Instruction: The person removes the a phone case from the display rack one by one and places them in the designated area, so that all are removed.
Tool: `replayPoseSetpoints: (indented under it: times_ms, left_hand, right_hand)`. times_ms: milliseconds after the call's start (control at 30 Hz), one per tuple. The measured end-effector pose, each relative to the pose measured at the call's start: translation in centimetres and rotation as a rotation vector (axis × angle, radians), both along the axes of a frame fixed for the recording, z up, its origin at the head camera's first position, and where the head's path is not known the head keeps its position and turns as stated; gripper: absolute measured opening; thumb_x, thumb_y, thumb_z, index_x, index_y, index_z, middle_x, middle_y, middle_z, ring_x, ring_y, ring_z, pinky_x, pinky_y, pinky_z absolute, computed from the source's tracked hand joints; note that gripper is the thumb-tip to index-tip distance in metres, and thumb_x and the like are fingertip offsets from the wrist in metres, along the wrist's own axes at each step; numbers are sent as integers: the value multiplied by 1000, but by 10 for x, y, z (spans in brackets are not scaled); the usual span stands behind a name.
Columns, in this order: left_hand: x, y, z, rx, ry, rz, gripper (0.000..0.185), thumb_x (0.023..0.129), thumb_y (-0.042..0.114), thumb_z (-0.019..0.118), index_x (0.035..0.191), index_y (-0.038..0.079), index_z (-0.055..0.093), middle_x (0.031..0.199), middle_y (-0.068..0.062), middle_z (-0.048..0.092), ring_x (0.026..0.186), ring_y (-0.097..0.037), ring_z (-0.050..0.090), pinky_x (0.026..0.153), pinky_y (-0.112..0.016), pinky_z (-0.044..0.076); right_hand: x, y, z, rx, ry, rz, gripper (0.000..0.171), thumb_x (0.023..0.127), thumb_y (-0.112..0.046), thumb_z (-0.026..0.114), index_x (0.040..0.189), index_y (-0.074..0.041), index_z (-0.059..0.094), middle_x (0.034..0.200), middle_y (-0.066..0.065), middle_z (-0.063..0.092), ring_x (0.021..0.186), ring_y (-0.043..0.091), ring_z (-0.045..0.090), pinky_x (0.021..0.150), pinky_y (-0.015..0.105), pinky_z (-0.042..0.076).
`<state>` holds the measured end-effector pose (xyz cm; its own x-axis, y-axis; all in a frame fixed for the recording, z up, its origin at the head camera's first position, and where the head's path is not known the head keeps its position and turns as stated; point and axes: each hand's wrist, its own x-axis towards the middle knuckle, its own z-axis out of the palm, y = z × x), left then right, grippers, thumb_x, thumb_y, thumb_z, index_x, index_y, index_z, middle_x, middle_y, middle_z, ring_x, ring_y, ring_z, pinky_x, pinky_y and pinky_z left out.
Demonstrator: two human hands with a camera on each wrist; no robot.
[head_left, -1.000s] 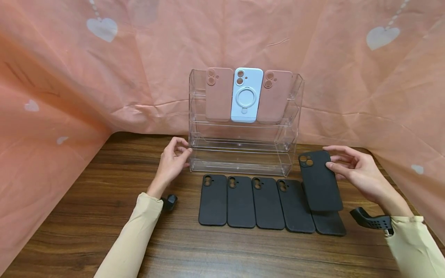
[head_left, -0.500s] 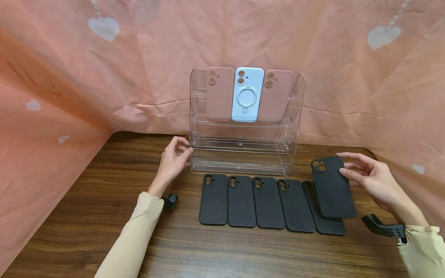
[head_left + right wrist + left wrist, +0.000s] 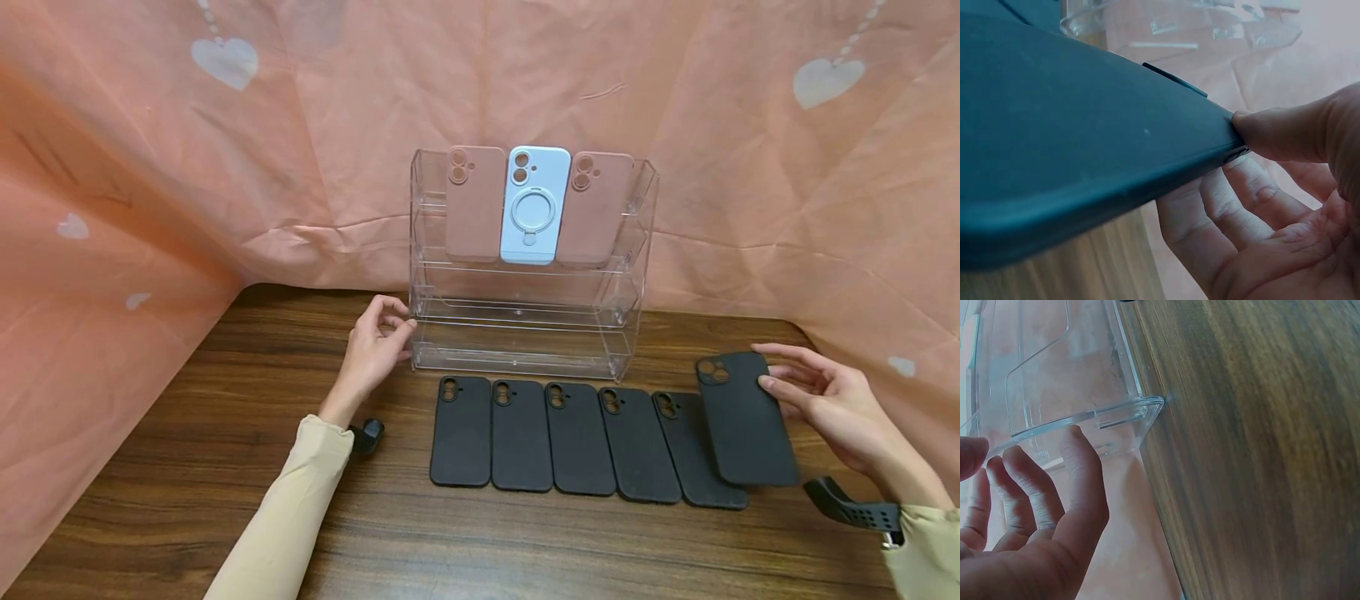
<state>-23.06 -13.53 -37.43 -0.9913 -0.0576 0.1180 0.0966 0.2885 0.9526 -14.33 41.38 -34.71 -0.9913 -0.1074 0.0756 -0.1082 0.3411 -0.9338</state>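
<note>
- A matte black soft phone case (image 3: 746,421) with a round camera cut-out at its upper left corner, back face up, held tilted above the wooden table, its lower left edge overlapping the rightmost case of the row.
- A clear acrylic tiered display rack (image 3: 525,329), upright at the table's back, touched at its lower left corner.

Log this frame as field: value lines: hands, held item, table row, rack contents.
left hand: fingers touch the clear acrylic rack at its left edge
right hand: holds a black phone case
table row: five black cases flat on the wooden table
rack top tier: two pink cases, one light blue case between them
</note>
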Motion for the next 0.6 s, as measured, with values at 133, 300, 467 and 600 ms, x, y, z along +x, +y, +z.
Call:
replayPoseSetpoints:
  times_ms: [133,300,467,600]
  left_hand:
    - [1,1,1,3,4,4,22,98,15,64,117,9,56,96,-8,61,79,-21,67,75,-49,65]
    - [1,1,0,4,4,5,22,98,16,64,117,9,56,96,-8,61,79,-23,66,75,-49,65]
    - [1,0,0,4,1,9,22,98,16,64,117,9,56,97,-8,61,78,-23,66,74,-49,65]
    - [0,0,0,-2,-1,4,22,98,16,64,117,9,56,98,-9,61,76,-20,65,74,-49,65]
  right_hand:
    - [2,9,-5,3,-25,6,50,100,4,58,140,-26,59,102,-14,72,86,-1,68,63,22,58]
    - [5,20,-11,61,-38,-18,49,102,0,58,141,-28,58,102,-18,71,86,-2,67,63,22,57]
    - [6,29,-15,176,-47,-54,49,102,-6,59,146,-28,53,101,-22,69,86,-3,65,63,24,57]
    - [9,38,-19,191,-68,-68,50,103,-7,59,148,-27,51,100,-21,70,87,-3,65,62,24,56]
